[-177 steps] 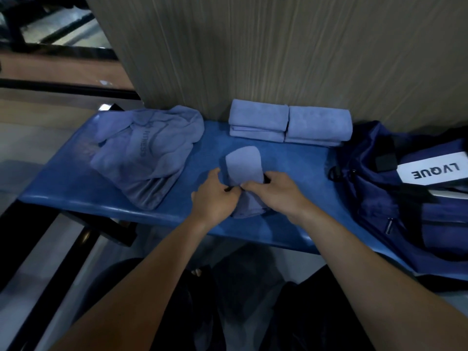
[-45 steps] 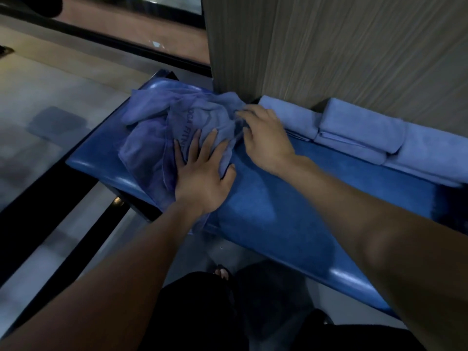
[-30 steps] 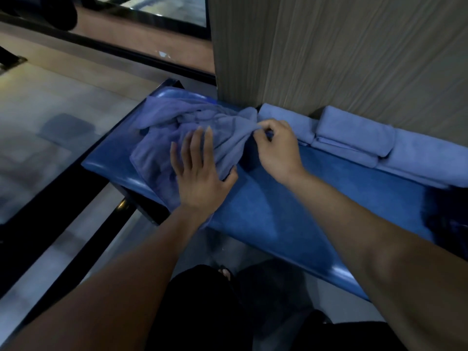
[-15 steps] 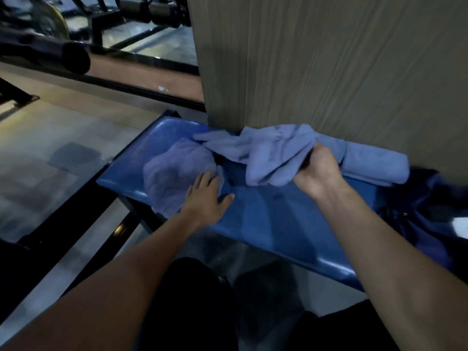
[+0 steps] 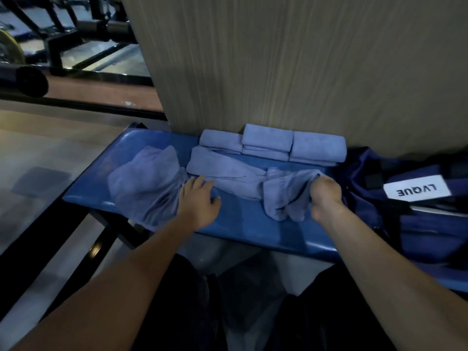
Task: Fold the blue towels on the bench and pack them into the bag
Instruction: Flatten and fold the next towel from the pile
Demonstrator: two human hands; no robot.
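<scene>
towel (image 5: 243,179): stretched, rumpled | right hand (image 5: 326,198) fingers clamped on it | left hand (image 5: 198,201) fingers spread

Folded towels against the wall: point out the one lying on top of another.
The middle folded towel. It rests on another folded towel beneath it, so it sits higher than the left folded towel and the right folded towel, which are beside it.
</scene>
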